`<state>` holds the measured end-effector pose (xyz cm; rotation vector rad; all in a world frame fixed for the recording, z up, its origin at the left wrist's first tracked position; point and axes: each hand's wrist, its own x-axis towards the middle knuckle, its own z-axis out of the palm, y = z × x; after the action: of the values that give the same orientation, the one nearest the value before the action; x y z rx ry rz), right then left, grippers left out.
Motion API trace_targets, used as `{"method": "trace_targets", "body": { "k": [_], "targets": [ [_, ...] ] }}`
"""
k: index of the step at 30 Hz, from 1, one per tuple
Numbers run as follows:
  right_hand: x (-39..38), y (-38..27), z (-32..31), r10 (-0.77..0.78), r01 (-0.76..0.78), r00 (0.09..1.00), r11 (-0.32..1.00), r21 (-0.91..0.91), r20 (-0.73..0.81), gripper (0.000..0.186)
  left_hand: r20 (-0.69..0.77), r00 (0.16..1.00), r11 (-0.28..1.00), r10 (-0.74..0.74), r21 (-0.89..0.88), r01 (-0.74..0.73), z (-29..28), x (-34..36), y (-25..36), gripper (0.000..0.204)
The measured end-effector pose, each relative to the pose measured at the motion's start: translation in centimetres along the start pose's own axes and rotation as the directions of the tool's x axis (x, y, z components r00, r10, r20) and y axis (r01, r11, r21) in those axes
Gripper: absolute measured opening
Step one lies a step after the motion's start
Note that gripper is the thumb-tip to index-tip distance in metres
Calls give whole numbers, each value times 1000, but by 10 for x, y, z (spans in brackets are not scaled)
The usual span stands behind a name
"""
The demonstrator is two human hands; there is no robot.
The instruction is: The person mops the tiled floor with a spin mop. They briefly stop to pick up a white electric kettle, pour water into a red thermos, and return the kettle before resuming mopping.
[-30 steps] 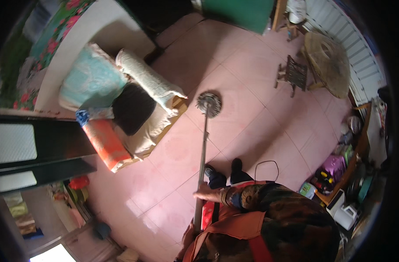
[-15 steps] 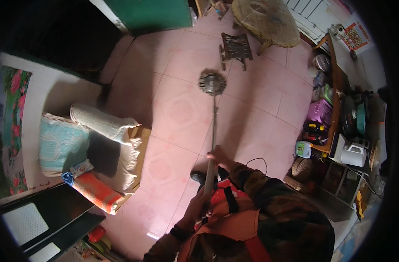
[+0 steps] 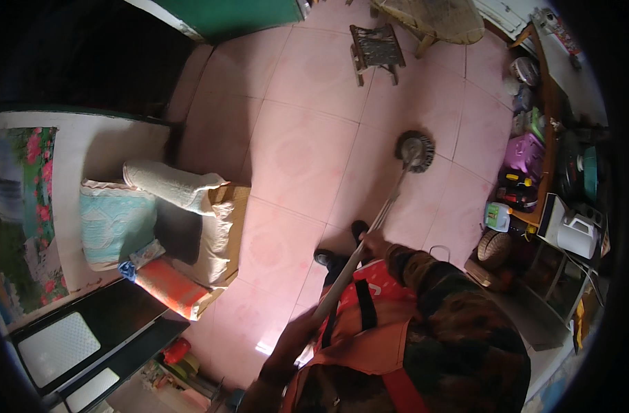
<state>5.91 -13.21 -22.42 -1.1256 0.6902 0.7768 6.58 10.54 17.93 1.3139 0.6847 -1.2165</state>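
Note:
A long-handled round mop with a fringed grey head [image 3: 416, 151] rests on the pink tiled floor [image 3: 294, 158], right of centre, its pole angled down toward me. My right hand [image 3: 373, 242] is closed round the pole at mid-length. My left hand [image 3: 307, 323], blurred and partly in shadow, holds the lower part of the pole near my body. My shoes [image 3: 323, 257] stand just below the pole, beside a red garment or apron [image 3: 364, 289] on my front.
A padded seat with cushions [image 3: 115, 220] stands left, near a dark doorway and green door [image 3: 249, 17]. A woven stool [image 3: 375, 48] and wooden table [image 3: 431, 20] are at the top. A cluttered wooden shelf [image 3: 545, 172] lines the right wall; a dark cabinet [image 3: 98, 351] is lower left.
The mop head first moved up the floor, then swung right toward the shelf, and the pole now slants up to the right. My view has turned, shifting the seat and furniture.

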Motion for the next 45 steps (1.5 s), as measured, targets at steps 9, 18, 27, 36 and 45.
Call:
{"method": "trace_targets", "body": {
  "k": [9, 18, 27, 36, 45],
  "targets": [
    [-43, -18, 172, 417, -387, 813, 908, -158, 407, 35, -130, 945, 893, -299, -388, 229, 0, -100, -66, 27],
    [63, -147, 73, -259, -29, 914, 727, -686, -313, 29, 28, 998, 816, 62, -577, -35, 63, 77, -30, 34],
    [-98, 120, 136, 53, -59, 998, 790, -611, -29, 20, -120, 964, 942, -237, -272, 197, -2, -95, -222, 40],
    [-83, 91, 35, 1, 5, 951, 1000, 19, -310, 25, 291, 935, 930, 204, -357, -92, 37, 3, -237, 36],
    [-177, 202, 38, -206, 344, 909, 863, -371, 363, 30, 55, 996, 996, 72, -64, -68, 37, -66, -325, 50]
  ]
}}
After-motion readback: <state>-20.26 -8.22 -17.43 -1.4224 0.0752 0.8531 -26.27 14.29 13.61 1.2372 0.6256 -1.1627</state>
